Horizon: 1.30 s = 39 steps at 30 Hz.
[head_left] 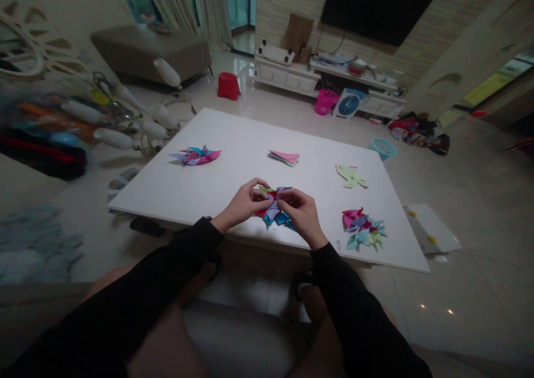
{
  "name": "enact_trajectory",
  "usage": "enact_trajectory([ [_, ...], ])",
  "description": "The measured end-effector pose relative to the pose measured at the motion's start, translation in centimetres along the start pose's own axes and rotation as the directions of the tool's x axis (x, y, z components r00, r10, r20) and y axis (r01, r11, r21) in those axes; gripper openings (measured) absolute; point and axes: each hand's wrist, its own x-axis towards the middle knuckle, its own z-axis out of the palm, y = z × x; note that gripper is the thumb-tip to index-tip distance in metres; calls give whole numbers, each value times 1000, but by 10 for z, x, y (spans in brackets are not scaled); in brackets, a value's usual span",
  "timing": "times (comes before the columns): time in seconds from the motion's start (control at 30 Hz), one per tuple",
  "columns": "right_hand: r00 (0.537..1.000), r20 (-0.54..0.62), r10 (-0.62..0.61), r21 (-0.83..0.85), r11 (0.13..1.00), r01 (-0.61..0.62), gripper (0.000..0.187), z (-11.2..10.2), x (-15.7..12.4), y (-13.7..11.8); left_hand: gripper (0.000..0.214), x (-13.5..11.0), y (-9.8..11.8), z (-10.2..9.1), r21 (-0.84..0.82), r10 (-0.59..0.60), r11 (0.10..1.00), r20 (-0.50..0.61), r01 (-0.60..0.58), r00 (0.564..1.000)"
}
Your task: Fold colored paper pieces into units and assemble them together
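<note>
Between the fingertips of my left hand [246, 204] and my right hand [302, 214] is a small lavender origami piece [273, 208], pinched from both sides. Fingers partly cover it, so its exact shape is hard to make out. Just under and around it on the white table, blue folded papers [285, 220] lie among red and green ones. Farther back is a stack of flat folded papers [284, 157] with pink on top. Colourful origami cranes [195, 155] sit at the left, and another pile of them [364, 227] at the right.
Pale green folded papers [351, 176] lie toward the right of the white table [233, 138]. Beyond it stand a red stool [228, 86], a pink bin [326, 102] and a white TV cabinet [286, 78]. A blue basket [384, 147] is off the right edge.
</note>
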Motion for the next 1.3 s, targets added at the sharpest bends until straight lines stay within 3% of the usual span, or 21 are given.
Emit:
enact_trajectory([
  [0.3, 1000, -6, 0, 50, 999, 0, 9, 2, -1, -2, 49, -1, 1, -1, -14, 4, 1000, 19, -4, 1000],
  [0.9, 999, 30, -41, -6, 999, 41, 7, -1, -1, -8, 47, 0, -1, -3, 13, 38, 999, 19, -39, 999],
  [1.1, 998, 1, -70, -12, 997, 70, 18, 0, -1, -10, 49, 0, -2, -3, 26, 39, 999, 10, -40, 999],
  [1.3, 1000, -17, -12, 48, 999, 13, 15, 1, -1, -13, 49, 0, -2, -3, 34, 48, 998, 8, -48, 999],
])
